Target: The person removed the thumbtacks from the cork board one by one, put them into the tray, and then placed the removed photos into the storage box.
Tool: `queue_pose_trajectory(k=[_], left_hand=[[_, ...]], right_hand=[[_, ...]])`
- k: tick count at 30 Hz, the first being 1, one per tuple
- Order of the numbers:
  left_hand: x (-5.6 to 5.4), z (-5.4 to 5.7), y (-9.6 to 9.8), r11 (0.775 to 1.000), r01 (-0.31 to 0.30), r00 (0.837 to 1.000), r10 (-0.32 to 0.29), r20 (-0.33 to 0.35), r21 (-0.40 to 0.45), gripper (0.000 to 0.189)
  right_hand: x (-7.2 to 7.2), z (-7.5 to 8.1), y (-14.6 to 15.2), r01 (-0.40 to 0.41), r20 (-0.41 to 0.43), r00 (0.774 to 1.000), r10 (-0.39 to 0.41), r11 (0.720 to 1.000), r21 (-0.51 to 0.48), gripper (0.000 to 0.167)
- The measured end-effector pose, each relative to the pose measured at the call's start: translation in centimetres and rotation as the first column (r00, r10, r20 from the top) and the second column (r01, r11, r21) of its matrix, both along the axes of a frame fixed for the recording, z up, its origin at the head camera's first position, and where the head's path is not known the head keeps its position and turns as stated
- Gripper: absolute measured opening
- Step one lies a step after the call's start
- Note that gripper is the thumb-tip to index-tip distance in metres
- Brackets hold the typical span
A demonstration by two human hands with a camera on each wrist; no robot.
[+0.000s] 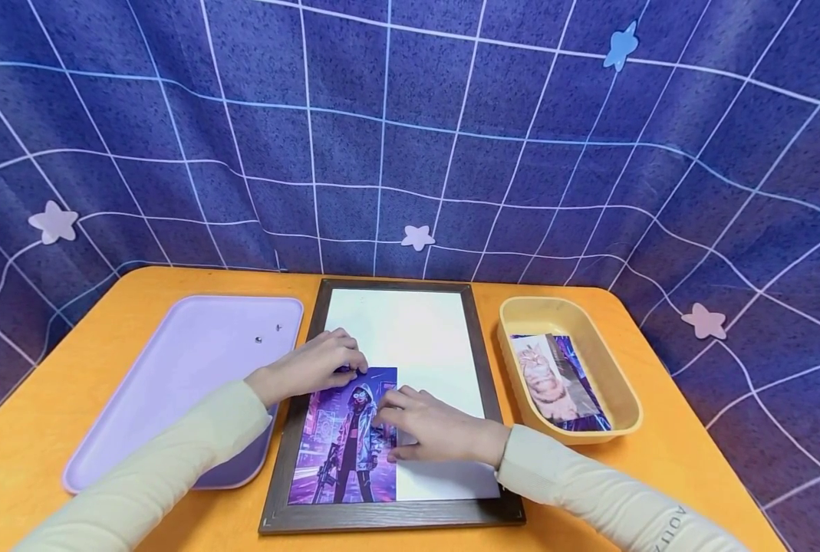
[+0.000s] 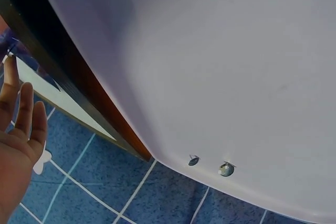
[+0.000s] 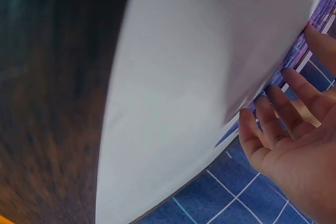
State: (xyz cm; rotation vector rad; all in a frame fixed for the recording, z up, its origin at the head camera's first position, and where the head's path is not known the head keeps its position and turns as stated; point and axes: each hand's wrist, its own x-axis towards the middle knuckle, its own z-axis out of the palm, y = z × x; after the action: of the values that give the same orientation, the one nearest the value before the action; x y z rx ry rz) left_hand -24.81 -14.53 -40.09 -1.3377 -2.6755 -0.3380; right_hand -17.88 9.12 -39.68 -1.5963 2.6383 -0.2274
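A purple poster of a hooded figure with a rifle [image 1: 327,468] lies on the lower left of a white board [image 1: 444,475] inside a dark wooden frame [image 1: 389,523]. My left hand [image 1: 316,366] reaches over the frame's left side, its fingertips at the poster's upper edge. In the left wrist view a tiny shiny piece shows by one fingertip; its kind is unclear. My right hand [image 1: 444,425] touches the poster's right edge with spread, slightly bent fingers. The right wrist view shows these fingertips [image 3: 247,116] along that edge.
On the left, a lavender tray [image 1: 209,345] carries two small shiny metal pieces [image 2: 227,169]. To the right stands a yellow bin [image 1: 620,383] holding picture sheets, a cat photo [image 1: 544,379] among them. A blue gridded curtain [image 1: 354,153] hangs behind the orange table [image 1: 686,460].
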Motion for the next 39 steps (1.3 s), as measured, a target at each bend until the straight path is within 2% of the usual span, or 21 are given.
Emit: queue_pose_trajectory(k=[9,18,23,29,39], left_hand=[[-0.1,0.1,0.0,1.0,-0.013,1.0,0.013,0.022,-0.011,0.012],[-0.4,0.3,-0.2,0.998,-0.059,0.994,0.057,0.088,0.028,0.014],[-0.5,0.6,-0.4,0.997,-0.061,0.992,0.055,0.11,0.052,0.014],[-0.5,0.8,-0.7,0.996,-0.076,0.99,0.07,0.122,0.048,0.015],[-0.3,1.2,-2.2,0.991,-0.095,0.987,0.082,0.137,0.091,0.017]], right_hand=[[0.0,-0.1,0.0,0.009,0.018,1.0,-0.009,1.0,0.002,0.04],[0.0,-0.1,0.0,0.011,0.021,1.0,-0.011,1.0,-0.002,0.04],[-0.1,0.0,0.0,0.019,0.026,0.999,-0.019,1.0,0.005,0.04],[-0.1,-0.1,0.0,0.018,0.031,0.999,-0.018,1.0,0.005,0.04],[0.0,0.0,0.0,0.022,0.03,0.999,-0.022,1.0,0.001,0.039]])
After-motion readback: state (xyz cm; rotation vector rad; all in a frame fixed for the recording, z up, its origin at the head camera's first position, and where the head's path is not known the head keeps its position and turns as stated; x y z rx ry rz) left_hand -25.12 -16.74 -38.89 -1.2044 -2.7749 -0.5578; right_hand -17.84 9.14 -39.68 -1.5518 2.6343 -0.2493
